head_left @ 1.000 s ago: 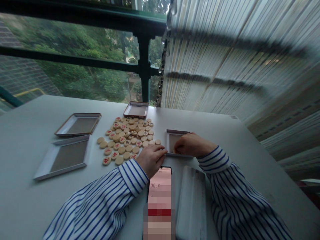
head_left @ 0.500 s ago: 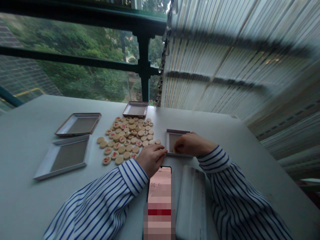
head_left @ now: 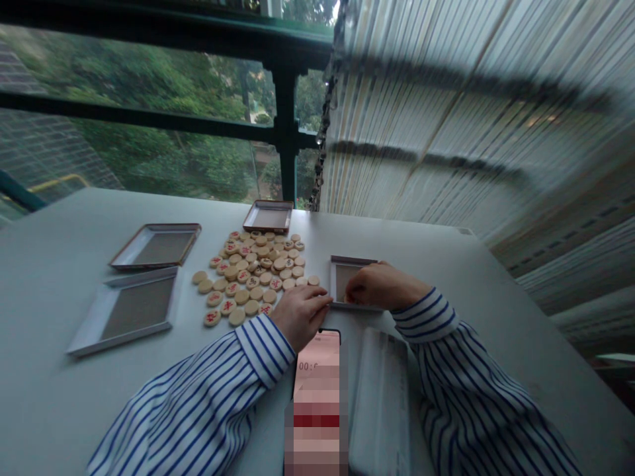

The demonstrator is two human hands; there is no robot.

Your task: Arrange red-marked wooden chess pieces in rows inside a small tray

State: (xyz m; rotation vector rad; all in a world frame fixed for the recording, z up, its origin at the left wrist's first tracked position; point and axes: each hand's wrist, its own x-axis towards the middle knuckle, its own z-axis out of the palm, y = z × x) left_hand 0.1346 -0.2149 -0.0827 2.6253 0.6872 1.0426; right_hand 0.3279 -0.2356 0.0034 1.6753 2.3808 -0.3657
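Observation:
Several round wooden game discs (head_left: 255, 271), some with red marks, lie spread on the white table (head_left: 59, 277). A small grey tray (head_left: 342, 268) sits to their right. My left hand (head_left: 300, 314) rests on the table with its fingers together, touching the tray's near left edge. My right hand (head_left: 380, 285) is curled over the tray's near side, its fingertips pinched inside; what they hold is hidden. Both arms wear blue-striped white sleeves.
Two larger trays (head_left: 133, 307) (head_left: 159, 244) lie at the left, and a brown one (head_left: 270, 216) at the back. A phone (head_left: 317, 390) and a folded white sheet (head_left: 381, 396) lie near me. A window and blinds (head_left: 471, 132) stand behind the table.

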